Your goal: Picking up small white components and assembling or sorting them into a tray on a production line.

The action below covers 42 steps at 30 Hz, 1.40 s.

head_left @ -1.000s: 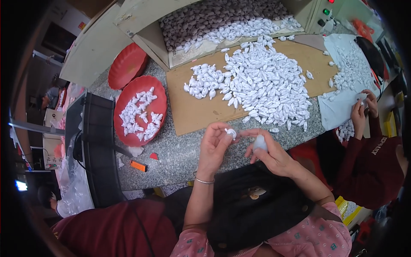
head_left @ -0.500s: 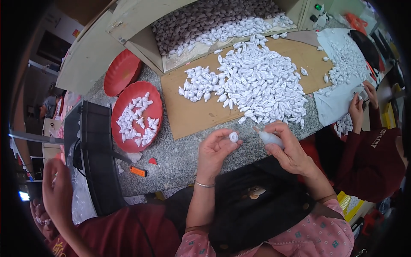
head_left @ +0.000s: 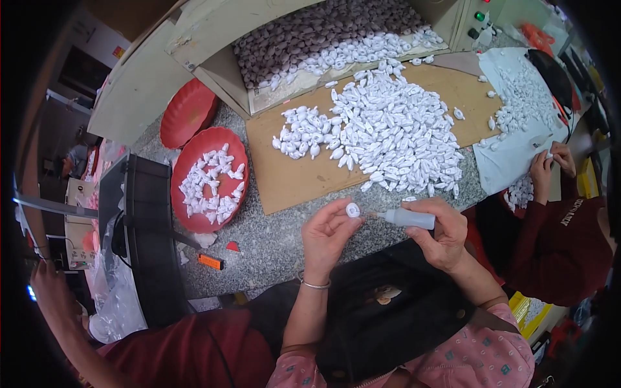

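Read from a clock centred between the two hands, the widest thing is the speckled grey stone worktop [head_left: 272, 249], running beneath everything. At 12 o'clock stands a cream, box-shaped cabinet [head_left: 223, 32], its open front filled with small pale pieces. Before it lies a flat tan cardboard sheet [head_left: 284, 184], bearing a broad heap of small white plastic pieces [head_left: 404, 132] between 12 and 1. A round red scalloped bowl [head_left: 191, 222] near 9 holds more white pieces; a second red scalloped bowl [head_left: 187, 115] leans by it at 10. Toward half past 2 are a co-worker's hands [head_left: 553, 161].

The right hand [head_left: 446, 233] has its fingers wrapped around a translucent whitish squeeze bottle [head_left: 414, 218], whose narrow nozzle points to 9. At half past 8 lies a small orange oblong block [head_left: 211, 261]. Smallest, one rounded white plastic piece [head_left: 352, 209] is pinched between thumb and fingers of the left hand [head_left: 326, 233], just beside the nozzle; whether they touch, I cannot tell.
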Motion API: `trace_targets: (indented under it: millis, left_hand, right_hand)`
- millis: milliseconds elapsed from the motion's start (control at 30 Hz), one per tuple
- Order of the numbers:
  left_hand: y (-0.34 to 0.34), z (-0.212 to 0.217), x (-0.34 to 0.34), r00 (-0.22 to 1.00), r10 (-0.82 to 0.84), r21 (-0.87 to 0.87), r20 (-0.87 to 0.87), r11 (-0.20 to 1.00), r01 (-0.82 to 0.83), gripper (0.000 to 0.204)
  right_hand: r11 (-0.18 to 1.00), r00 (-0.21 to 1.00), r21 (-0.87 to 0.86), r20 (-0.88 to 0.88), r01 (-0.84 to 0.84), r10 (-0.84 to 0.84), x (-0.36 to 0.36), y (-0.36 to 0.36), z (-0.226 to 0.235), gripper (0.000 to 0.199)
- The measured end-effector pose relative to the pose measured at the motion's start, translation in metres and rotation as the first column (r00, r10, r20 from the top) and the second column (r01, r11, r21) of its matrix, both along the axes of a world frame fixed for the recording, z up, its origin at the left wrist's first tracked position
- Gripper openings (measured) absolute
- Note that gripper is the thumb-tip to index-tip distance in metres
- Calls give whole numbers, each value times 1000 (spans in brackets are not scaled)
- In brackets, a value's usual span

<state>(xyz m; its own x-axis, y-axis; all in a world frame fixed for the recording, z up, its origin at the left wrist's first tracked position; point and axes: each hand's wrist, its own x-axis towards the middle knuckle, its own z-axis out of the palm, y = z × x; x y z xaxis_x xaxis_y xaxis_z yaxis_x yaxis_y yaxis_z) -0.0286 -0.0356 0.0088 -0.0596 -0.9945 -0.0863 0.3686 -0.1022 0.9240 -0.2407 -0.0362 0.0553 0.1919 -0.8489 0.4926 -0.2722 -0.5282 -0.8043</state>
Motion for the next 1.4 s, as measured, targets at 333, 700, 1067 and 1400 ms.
trace_targets:
  millis: [333, 700, 1067, 1400]
  left_hand:
    - [2, 1, -2, 997, 38, -22, 62, 999, -37, 35]
    - [4, 6, -3, 998, 7, -12, 56, 1000, -6, 35]
    - [4, 4, -5, 999, 0, -5, 45, 1000, 0, 31]
    - [3, 4, -5, 997, -4, -6, 71, 1000, 4, 31]
  right_hand:
    - [999, 999, -50, -46, 5, -7, 2, -3, 1, 30]
    - [996, 998, -86, -58, 10, -15, 3, -6, 1, 33]
    - [999, 998, -51, -66, -4, 1, 3, -5, 3, 31]
    - [1000, 996, -17, -81, -26, 25, 3, -5, 3, 29]
